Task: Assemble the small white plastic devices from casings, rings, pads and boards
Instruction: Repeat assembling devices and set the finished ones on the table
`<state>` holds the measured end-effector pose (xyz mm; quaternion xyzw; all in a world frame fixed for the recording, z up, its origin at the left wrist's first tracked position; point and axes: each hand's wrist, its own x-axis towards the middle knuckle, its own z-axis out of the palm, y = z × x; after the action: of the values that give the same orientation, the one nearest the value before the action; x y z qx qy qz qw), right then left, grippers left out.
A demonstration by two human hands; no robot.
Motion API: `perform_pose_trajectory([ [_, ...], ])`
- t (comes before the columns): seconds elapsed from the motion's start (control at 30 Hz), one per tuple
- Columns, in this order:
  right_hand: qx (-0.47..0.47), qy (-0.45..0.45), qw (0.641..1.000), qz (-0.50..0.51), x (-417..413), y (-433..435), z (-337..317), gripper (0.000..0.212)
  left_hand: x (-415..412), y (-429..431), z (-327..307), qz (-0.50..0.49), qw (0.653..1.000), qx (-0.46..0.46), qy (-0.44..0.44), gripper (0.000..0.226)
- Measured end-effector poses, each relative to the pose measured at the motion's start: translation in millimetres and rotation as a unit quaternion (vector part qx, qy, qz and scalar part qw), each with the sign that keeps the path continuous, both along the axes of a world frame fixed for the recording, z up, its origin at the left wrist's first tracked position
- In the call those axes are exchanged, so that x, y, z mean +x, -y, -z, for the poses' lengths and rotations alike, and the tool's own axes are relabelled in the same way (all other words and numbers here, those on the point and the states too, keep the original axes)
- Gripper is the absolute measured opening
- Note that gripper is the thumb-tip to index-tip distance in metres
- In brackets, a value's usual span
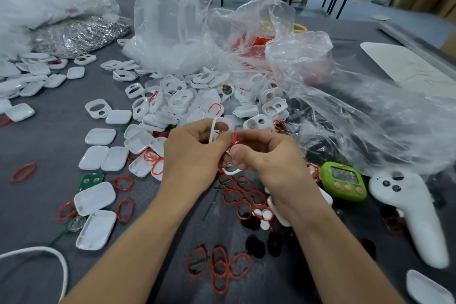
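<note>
Both hands are meeting above the middle of the cloth (37,145): the left hand (192,153) is gripping a white casing (223,123), fingers curled round its frame, and the right hand (269,155) is pinching a red ring (234,138) against the casing's right edge, thumb and forefinger closed on it. By the look of it the ring is being seated round the frame, though the fingers are hiding how much of it is in. Nearest, loose rings (219,264) are lying in a cluster between the forearms, with black pads (256,247) just to their right and a white cord (49,252) curving at the near left. Further in, shallow shells (96,229) are sitting on the left beside green boards (90,179), while a green timer (344,180) and a white controller (407,207) are lying on the right. Beyond the hands a pile (197,99) of casings is spilling out from clear bags (172,20), and a heap of metal clips (81,34) is lying at the far left. What is likely to go wrong is the thin ring twisting or springing off one corner as the next corner is being pressed in, since it is being stretched over a rigid frame. Once dropped, it would be landing among the other rings. Squeezing too hard could also be bending the open frame.
</note>
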<state>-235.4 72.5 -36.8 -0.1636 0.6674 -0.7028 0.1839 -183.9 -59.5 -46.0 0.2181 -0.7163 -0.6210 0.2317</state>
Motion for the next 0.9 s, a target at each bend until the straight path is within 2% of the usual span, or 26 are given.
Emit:
perform_pose_trajectory([
  [0.1, 0.004, 0.004, 0.999, 0.050, -2, 1, 2, 0.017, -2, -2, 0, 0.013, 1.000, -0.010, 0.007, 0.013],
  [0.27, 0.017, -0.015, 0.992, 0.123, -13, -6, 1, 0.017, 0, -4, 1, 0.037, 0.999, 0.021, -0.016, 0.044],
  [0.33, 0.023, -0.022, 0.991, 0.131, -14, -7, 1, 0.019, 1, -7, -2, 0.046, 0.997, 0.053, -0.012, 0.046],
  [0.43, 0.020, -0.035, 0.993, 0.109, -9, -4, 0, 0.026, 0, -9, -6, 0.050, 0.986, 0.160, 0.007, 0.038],
  [0.5, 0.016, -0.052, 0.995, 0.084, -4, -2, -1, 0.038, 1, -9, -9, 0.064, 0.983, 0.173, 0.018, 0.035],
  [0.53, 0.017, -0.065, 0.994, 0.084, -3, -1, -1, 0.040, 2, -8, -9, 0.068, 0.985, 0.159, 0.018, 0.034],
  [0.6, 0.018, -0.087, 0.990, 0.110, -4, -2, 0, 0.027, 4, -7, -8, 0.061, 0.992, 0.111, 0.013, 0.034],
  [0.67, 0.009, -0.090, 0.989, 0.120, -3, -1, 1, 0.017, 5, -4, -3, 0.029, 0.999, -0.031, 0.031, 0.030],
  [0.73, 0.005, -0.085, 0.992, 0.099, 1, 1, 1, 0.020, 7, -5, 1, 0.009, 0.981, -0.190, 0.048, 0.024],
  [0.77, 0.008, -0.085, 0.992, 0.096, 2, 2, 3, 0.025, 9, -7, 0, 0.017, 0.970, -0.236, 0.051, 0.026],
  [0.83, 0.013, -0.083, 0.990, 0.115, 2, 4, 5, 0.024, 10, -11, 0, 0.063, 0.963, -0.259, 0.047, 0.041],
  [0.9, -0.001, -0.060, 0.988, 0.145, -2, 2, 6, 0.021, 11, -15, 0, 0.124, 0.970, -0.207, 0.032, 0.051],
])
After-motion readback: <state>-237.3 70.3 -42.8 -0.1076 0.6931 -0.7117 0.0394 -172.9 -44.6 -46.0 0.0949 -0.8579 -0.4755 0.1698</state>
